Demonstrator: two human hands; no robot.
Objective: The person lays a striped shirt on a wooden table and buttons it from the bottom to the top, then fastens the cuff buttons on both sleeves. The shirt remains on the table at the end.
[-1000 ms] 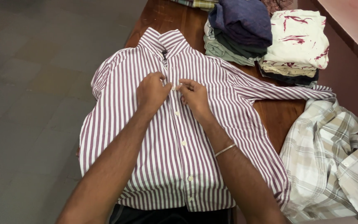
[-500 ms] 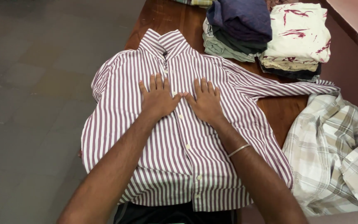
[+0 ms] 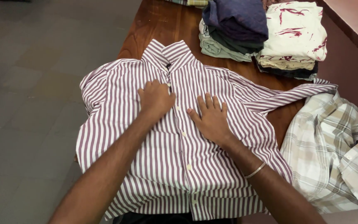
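Both palms now press flat on a striped shirt (image 3: 175, 166) spread face up on the worktop (image 3: 162, 25), where a second ago fingertips pinched its button placket. Left hand (image 3: 156, 97), grip spread, sits below the collar; right hand (image 3: 212, 118), fingers splayed, just beside it. Right of them: folded stacks (image 3: 266, 37), a plaid shirt (image 3: 332, 153). No containers show.

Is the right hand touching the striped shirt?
Touching. Head view: the right hand lies palm-down, fingers spread, flat on the striped shirt beside the button placket.
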